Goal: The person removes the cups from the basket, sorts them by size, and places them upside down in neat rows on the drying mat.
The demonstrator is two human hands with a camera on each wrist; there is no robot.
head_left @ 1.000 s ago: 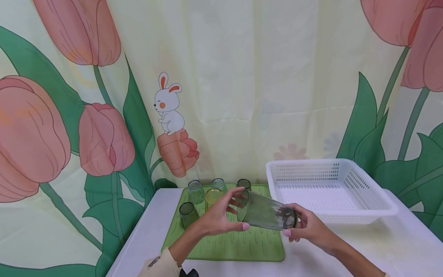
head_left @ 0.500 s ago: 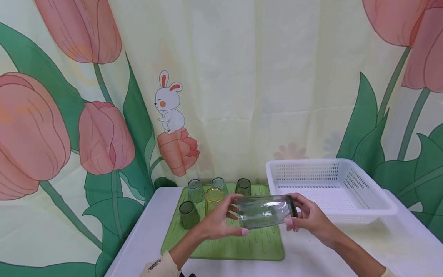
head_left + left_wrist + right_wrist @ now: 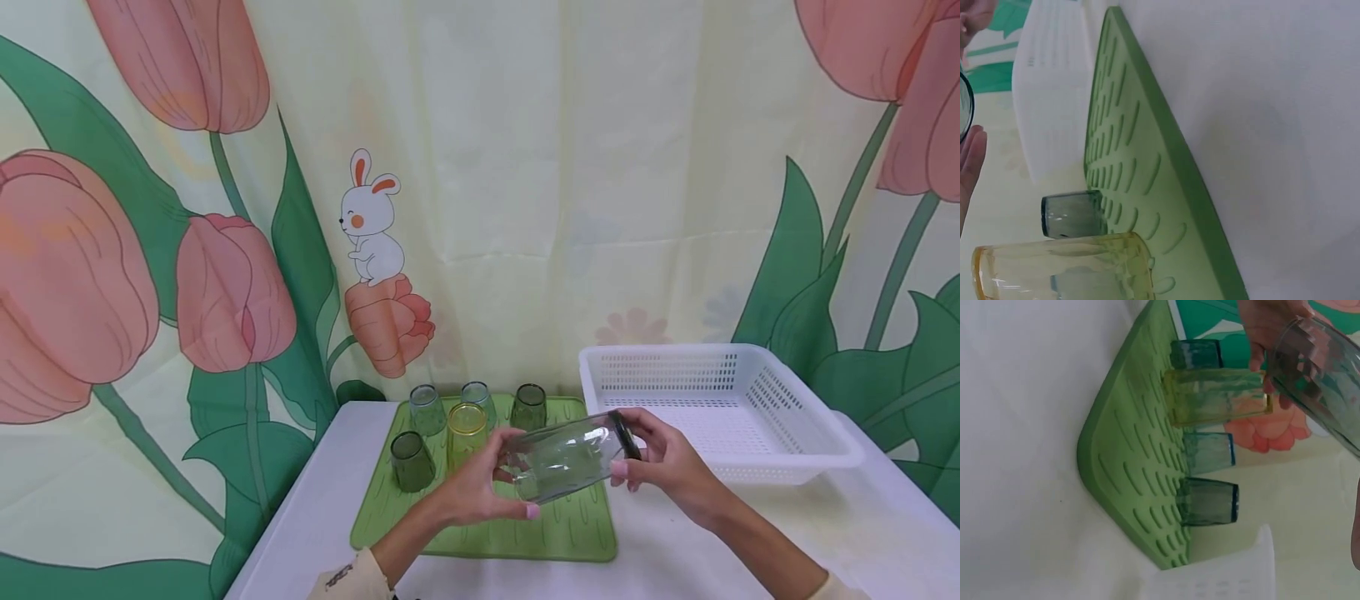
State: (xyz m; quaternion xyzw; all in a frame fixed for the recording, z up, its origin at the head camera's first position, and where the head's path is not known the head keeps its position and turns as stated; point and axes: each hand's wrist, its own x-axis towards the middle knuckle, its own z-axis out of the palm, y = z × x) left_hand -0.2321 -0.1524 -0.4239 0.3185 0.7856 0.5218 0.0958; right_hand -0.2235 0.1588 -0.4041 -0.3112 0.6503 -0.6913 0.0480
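Observation:
A tall clear grey-green drinking glass lies slantwise in the air between both hands, over the right part of the green ribbed mat. My right hand grips its thick dark base end, which is the higher one. At the lower, rim end, my left hand curves round the glass, thumb underneath and fingers partly hidden behind it. The right wrist view shows the left hand's fingers right at the glass rim. Just behind the left hand stands a yellow glass.
Around the yellow glass on the mat stand a dark green glass, two pale blue glasses and a dark grey-green glass at the back. A white perforated basket sits to the right on the white table, before a tulip-printed curtain.
The glass has swung from base end low, through about level, to base end high. My right hand has risen slightly, while the left stays in nearly the same place.

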